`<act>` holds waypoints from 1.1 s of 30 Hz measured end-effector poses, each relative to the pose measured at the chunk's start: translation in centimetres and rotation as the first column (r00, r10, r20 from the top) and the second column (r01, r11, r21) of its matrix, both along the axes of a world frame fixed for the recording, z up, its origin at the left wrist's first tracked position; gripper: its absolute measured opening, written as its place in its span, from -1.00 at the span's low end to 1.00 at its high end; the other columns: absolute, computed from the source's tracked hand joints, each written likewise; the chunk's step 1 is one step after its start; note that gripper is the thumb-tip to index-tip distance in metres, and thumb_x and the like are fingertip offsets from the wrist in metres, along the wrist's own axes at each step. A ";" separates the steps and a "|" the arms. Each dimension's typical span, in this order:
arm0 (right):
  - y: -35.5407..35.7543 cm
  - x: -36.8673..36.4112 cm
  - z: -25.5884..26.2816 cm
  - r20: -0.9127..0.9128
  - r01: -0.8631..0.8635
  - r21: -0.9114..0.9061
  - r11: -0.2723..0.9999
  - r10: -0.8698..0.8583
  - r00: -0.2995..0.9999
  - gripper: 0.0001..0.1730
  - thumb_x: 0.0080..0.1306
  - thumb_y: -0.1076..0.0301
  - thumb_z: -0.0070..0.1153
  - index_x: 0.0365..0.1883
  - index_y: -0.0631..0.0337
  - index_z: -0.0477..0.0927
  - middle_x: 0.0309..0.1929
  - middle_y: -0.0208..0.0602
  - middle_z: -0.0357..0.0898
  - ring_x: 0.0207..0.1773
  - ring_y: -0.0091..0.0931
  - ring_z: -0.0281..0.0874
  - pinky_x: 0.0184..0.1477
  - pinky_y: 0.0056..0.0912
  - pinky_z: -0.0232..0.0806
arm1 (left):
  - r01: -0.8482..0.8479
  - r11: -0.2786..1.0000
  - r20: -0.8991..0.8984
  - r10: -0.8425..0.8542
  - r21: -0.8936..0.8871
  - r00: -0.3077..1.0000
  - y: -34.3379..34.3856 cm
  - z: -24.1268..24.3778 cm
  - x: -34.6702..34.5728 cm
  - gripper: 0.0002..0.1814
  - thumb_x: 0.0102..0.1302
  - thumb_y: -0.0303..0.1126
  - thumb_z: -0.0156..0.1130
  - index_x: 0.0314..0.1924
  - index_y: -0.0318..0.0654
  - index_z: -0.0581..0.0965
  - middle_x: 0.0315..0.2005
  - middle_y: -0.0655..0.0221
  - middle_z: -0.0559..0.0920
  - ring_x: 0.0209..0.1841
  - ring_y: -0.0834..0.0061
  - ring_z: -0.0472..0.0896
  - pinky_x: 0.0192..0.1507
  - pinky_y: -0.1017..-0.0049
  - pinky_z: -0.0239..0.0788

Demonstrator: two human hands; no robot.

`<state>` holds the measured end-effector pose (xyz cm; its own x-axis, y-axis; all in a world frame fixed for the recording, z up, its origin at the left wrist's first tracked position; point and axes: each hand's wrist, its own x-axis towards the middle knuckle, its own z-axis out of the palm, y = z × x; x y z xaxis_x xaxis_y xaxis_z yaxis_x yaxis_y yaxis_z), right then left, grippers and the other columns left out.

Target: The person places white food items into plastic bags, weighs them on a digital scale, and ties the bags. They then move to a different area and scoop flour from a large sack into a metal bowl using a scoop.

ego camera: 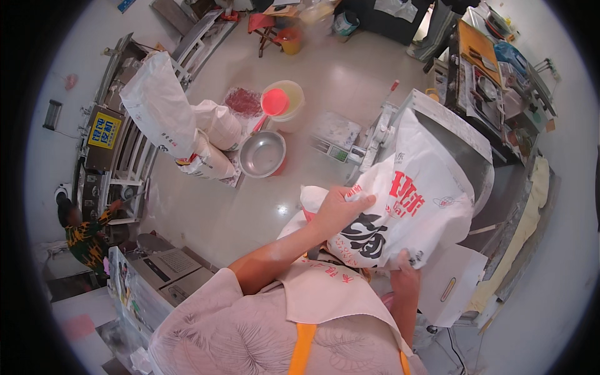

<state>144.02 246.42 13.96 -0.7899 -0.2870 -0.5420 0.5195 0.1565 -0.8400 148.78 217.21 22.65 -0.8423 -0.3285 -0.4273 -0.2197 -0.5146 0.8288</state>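
Observation:
A large white woven sack point(436, 225) with red and black printing is tilted across my front. My left hand point(344, 206) grips its left edge, thumb on top. Near its lower corner, my right hand point(407, 274) pinches the material close to my apron point(328, 290). The upper end of the sack reaches over the rim of a metal machine's trough point(452, 115). What is inside the sack, and its mouth, are hidden.
Full white sacks point(218, 124) stand on the floor ahead-left, by a metal bowl point(262, 154) and a bucket point(294, 103) with a red scoop point(275, 102). A floor scale point(335, 133) lies near the machine. Another person point(86, 239) works at left.

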 end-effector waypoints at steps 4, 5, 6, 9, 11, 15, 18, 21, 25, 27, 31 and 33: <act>-12.2 1.5 2.7 -0.065 -0.124 -0.116 0.985 0.117 0.991 -0.33 0.51 0.17 0.26 0.43 0.39 0.37 0.30 -0.17 0.54 0.31 -0.31 0.51 0.36 -0.20 0.32 | 0.047 0.998 -0.033 -0.048 -0.049 0.998 -4.8 -4.3 0.8 -0.68 0.47 -0.19 0.39 -0.11 -0.36 0.76 -0.32 0.45 0.78 -0.30 0.72 0.65 -0.22 0.61 0.49; -14.5 1.4 2.2 -0.056 -0.136 -0.198 0.971 0.128 0.990 -0.28 0.47 0.16 0.30 0.44 0.37 0.35 0.30 -0.19 0.53 0.32 -0.32 0.51 0.36 -0.20 0.32 | 0.083 0.992 -0.030 -0.086 -0.092 0.996 -6.3 -5.1 0.7 -0.67 0.47 -0.17 0.39 -0.11 -0.35 0.76 -0.34 0.46 0.77 -0.31 0.72 0.64 -0.23 0.59 0.47; -17.0 1.0 1.6 -0.051 -0.141 -0.281 0.949 0.132 0.990 -0.24 0.44 0.14 0.34 0.45 0.35 0.34 0.31 -0.21 0.53 0.32 -0.34 0.50 0.36 -0.19 0.32 | 0.124 0.982 -0.030 -0.130 -0.139 0.991 -8.1 -5.6 0.2 -0.65 0.47 -0.14 0.38 -0.12 -0.34 0.76 -0.36 0.48 0.76 -0.32 0.72 0.62 -0.23 0.57 0.46; -22.5 -1.0 0.6 0.032 -0.202 -0.316 0.927 0.223 0.974 -0.03 0.25 0.16 0.51 0.51 0.29 0.27 0.36 -0.26 0.47 0.37 -0.38 0.47 0.39 -0.20 0.32 | 0.142 0.969 -0.117 -0.168 -0.200 0.979 -12.7 -6.6 -1.7 -0.60 0.47 -0.07 0.35 -0.22 -0.35 0.74 -0.50 0.50 0.66 -0.41 0.69 0.50 -0.32 0.49 0.35; -27.2 -1.9 1.3 -0.017 -0.276 -0.218 0.936 0.280 0.960 -0.02 0.23 0.24 0.52 0.52 0.28 0.26 0.37 -0.26 0.46 0.39 -0.38 0.45 0.42 -0.21 0.30 | 0.141 0.975 -0.200 -0.175 -0.173 0.964 -15.2 -8.4 -3.1 -0.59 0.47 -0.07 0.35 -0.26 -0.35 0.73 -0.53 0.49 0.63 -0.43 0.67 0.48 -0.34 0.48 0.32; -34.4 -4.6 1.8 -0.159 -0.354 0.191 0.915 0.385 0.909 -0.09 0.24 0.41 0.40 0.53 0.26 0.26 0.41 -0.24 0.43 0.45 -0.39 0.40 0.47 -0.24 0.24 | 0.404 0.878 -0.044 -0.428 -0.259 0.903 -20.9 -8.6 -6.3 -0.53 0.46 0.01 0.31 -0.29 -0.34 0.73 -0.56 0.39 0.65 -0.45 0.63 0.53 -0.35 0.42 0.33; -37.1 -7.9 -2.5 -0.412 -0.398 0.495 0.772 0.612 0.675 -0.17 0.35 0.30 0.32 0.53 0.27 0.26 0.43 -0.21 0.42 0.47 -0.41 0.37 0.46 -0.24 0.24 | 0.454 0.734 0.038 -0.507 -0.505 0.861 -26.2 -6.4 -8.9 -0.53 0.44 -0.04 0.30 -0.36 -0.39 0.70 -0.58 0.22 0.64 -0.51 0.42 0.58 -0.37 0.33 0.36; -42.2 -11.9 -5.9 -0.427 -0.402 0.181 0.898 0.440 0.790 -0.25 0.46 0.13 0.24 0.49 0.31 0.31 0.43 -0.01 0.43 0.46 -0.19 0.40 0.45 -0.13 0.22 | 0.342 0.573 0.061 -0.452 -0.745 0.890 -30.4 -8.4 -12.7 -0.58 0.43 -0.09 0.27 -0.35 -0.36 0.70 -0.51 0.09 0.65 -0.36 0.15 0.67 -0.19 0.17 0.43; -49.4 -17.8 -11.3 -0.445 -0.332 0.191 0.924 0.383 0.809 -0.30 0.50 0.13 0.18 0.48 0.31 0.32 0.29 -0.18 0.57 0.29 -0.33 0.55 0.32 -0.16 0.37 | 0.166 0.370 0.096 -0.201 -0.914 0.975 -34.7 -9.8 -17.1 -0.64 0.43 -0.10 0.23 -0.09 -0.29 0.67 -0.22 0.07 0.67 0.00 0.02 0.64 0.08 -0.05 0.35; -50.9 -22.3 -13.4 -0.308 -0.355 0.839 0.413 0.897 0.316 -0.36 0.46 0.21 0.25 0.41 0.33 0.43 0.16 -0.21 0.67 0.14 -0.31 0.65 0.21 -0.16 0.45 | -0.090 0.304 -0.079 0.045 -0.948 0.996 -36.1 -10.1 -16.8 -0.62 0.43 -0.11 0.23 0.04 -0.26 0.63 -0.08 0.08 0.64 0.11 0.02 0.59 0.16 -0.11 0.29; -57.6 -26.3 -15.5 -0.127 -0.380 0.065 0.923 0.386 0.914 -0.48 0.29 0.36 0.39 0.20 0.36 0.62 0.02 -0.24 0.74 -0.02 -0.32 0.70 0.07 -0.17 0.50 | 0.051 0.507 0.144 0.146 -0.860 0.979 -38.7 -13.0 -11.2 -0.61 0.39 -0.15 0.28 0.05 -0.29 0.59 0.02 0.07 0.61 0.11 0.01 0.57 0.15 0.00 0.35; -58.9 -28.9 -18.2 -0.086 -0.430 0.119 0.895 0.441 0.893 -0.50 0.26 0.38 0.43 0.15 0.37 0.66 0.04 -0.23 0.73 0.00 -0.34 0.68 0.06 -0.19 0.48 | 0.220 0.703 0.370 0.066 -0.676 0.927 -39.8 -15.8 -5.4 -0.60 0.39 -0.15 0.26 0.01 -0.36 0.59 -0.08 0.00 0.63 0.06 0.02 0.59 0.11 0.12 0.40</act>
<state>115.11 187.53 -4.24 -0.6522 -0.5676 -0.5024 0.2883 0.4273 -0.8569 143.34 177.37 6.88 -0.7225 -0.5890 -0.3621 -0.5697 0.2104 0.7945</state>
